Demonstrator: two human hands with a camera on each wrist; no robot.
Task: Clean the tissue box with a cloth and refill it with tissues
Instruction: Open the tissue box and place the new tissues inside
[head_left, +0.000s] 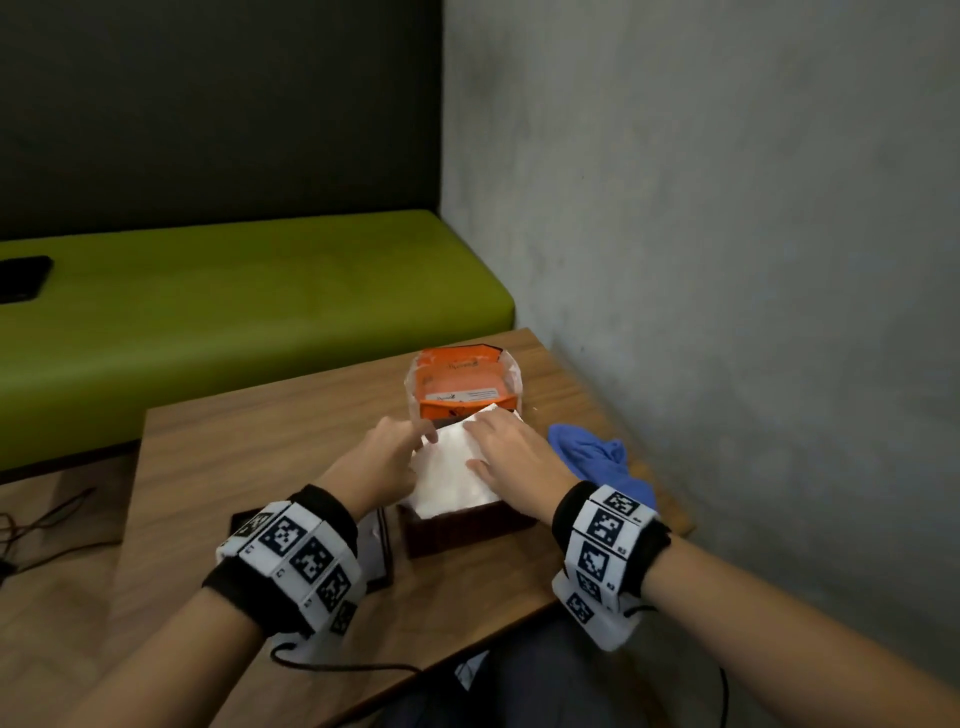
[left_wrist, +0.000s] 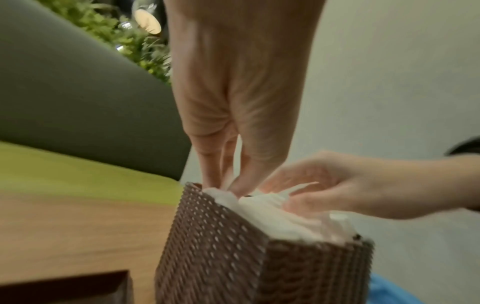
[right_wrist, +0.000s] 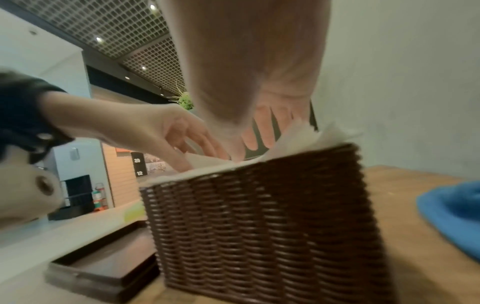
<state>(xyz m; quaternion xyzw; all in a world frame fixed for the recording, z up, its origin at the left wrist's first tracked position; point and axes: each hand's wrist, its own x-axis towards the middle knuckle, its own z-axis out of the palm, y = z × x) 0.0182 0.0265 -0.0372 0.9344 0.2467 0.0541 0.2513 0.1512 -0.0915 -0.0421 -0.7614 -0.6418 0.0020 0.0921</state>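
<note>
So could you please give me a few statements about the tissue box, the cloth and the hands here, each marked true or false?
1. White tissues sit in the woven brown tissue box. True.
2. The right hand holds the blue cloth. False: the cloth lies on the table, right of the box.
3. The lid lies left of the box. True.
4. The left hand rests on the bench. False: it is at the tissues.
</note>
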